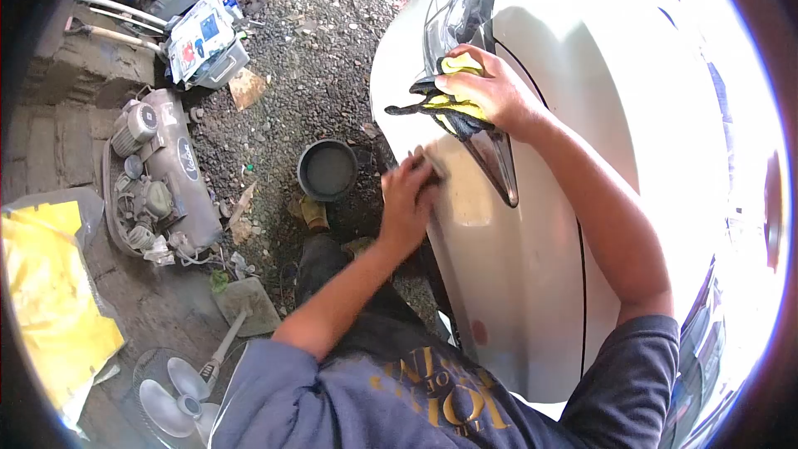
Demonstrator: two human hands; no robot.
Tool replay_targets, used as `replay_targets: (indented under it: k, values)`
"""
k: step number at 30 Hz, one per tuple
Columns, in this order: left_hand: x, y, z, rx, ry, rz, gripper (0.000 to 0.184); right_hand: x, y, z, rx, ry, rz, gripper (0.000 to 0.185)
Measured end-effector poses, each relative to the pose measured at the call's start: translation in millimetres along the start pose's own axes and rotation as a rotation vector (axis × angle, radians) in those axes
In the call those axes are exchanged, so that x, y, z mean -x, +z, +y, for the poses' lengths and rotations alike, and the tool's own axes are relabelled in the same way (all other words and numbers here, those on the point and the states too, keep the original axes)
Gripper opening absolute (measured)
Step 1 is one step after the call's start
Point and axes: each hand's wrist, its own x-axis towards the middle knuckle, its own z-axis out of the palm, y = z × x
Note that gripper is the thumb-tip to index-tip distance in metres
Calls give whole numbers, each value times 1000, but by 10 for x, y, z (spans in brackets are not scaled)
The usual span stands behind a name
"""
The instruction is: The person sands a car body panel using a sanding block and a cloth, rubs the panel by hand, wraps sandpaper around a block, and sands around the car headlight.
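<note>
My right hand [492, 90] grips a yellow and black cloth [455, 108], bunched up against the headlight [500, 168] of a white car [540, 258]. Lower on the left, my left hand [407, 199] presses its bent fingers to the car's bumper [468, 187]. The fingers are slightly smeared by motion. Something thin and grey shows at their tips, too blurred to name. Around that spot the bumper has a beige, dull patch. A small reddish patch [480, 333] marks the paint nearer my body.
A dark bucket [327, 170] of greyish liquid stands on the gravel beside my foot [309, 212]. Further left are an air compressor [166, 175], a fan [187, 399] and a yellow sheet [54, 283]. A plastic bin [218, 65] and long-handled tools [116, 33] lie at the upper left.
</note>
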Motion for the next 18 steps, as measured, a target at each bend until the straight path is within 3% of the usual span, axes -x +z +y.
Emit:
replay_targets:
  k: [3,5,7,9,10,11,13,14,15,17,18]
  values:
    - [-158,-21,-117,-2,93,-15,47,-3,-2,22,25,-48,9,47]
    - [-936,-221,-199,155,-91,-110,46,-27,3,117,168,-219,33,47]
    - [-1218,-47,-557,-61,62,133,40,-36,-9,115,259,-293,20,46]
    - [-993,-52,-578,157,-92,-48,41,-23,-4,61,57,-76,-20,46]
    - [-668,-47,-398,64,-12,2,43,-26,13,27,-133,92,-1,45]
    - [-312,-30,-201,-25,66,45,46,-15,18,7,-112,72,6,45]
    - [94,-31,27,5,-73,-27,51,-2,12,9,-65,31,12,45]
    - [14,-32,-77,35,17,-22,58,-3,8,24,-41,7,14,44]
    - [-169,-38,-236,11,67,-32,54,-3,4,39,-17,-16,16,44]
    - [-865,-250,-239,-81,-230,-223,47,-24,-9,82,107,-152,26,43]
    - [-1057,-117,-530,-108,-71,-23,41,-38,-8,136,225,-278,50,42]
